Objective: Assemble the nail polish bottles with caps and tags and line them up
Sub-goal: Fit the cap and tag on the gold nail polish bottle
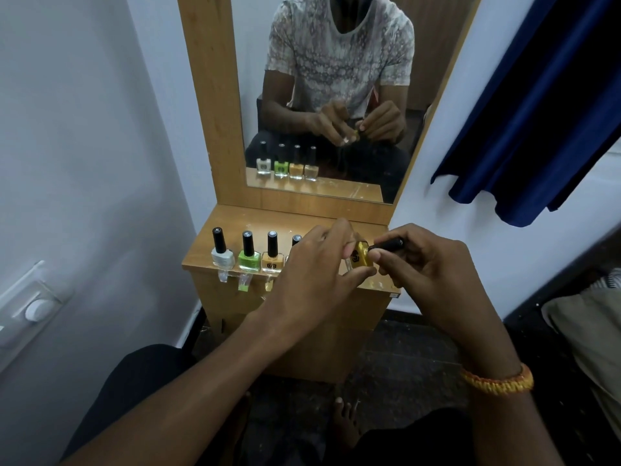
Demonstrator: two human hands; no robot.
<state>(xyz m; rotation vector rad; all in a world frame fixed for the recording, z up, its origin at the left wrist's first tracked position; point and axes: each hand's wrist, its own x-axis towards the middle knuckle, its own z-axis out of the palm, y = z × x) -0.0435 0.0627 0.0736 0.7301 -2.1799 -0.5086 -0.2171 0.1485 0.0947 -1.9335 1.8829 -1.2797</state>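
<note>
Right hand pinches black cap at gold bottle, gripped by left hand above tabletop. Risk: tilted bottle may spill if cap cross-threads.

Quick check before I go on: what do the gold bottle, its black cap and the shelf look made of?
Gold bottle: probably glass, glossy, with bright highlights on its faces.
Black cap: likely plastic, smooth dark sheen; partly hidden by the right hand.
Shelf: wood or wood-look laminate, grain visible, slightly shiny.
</note>
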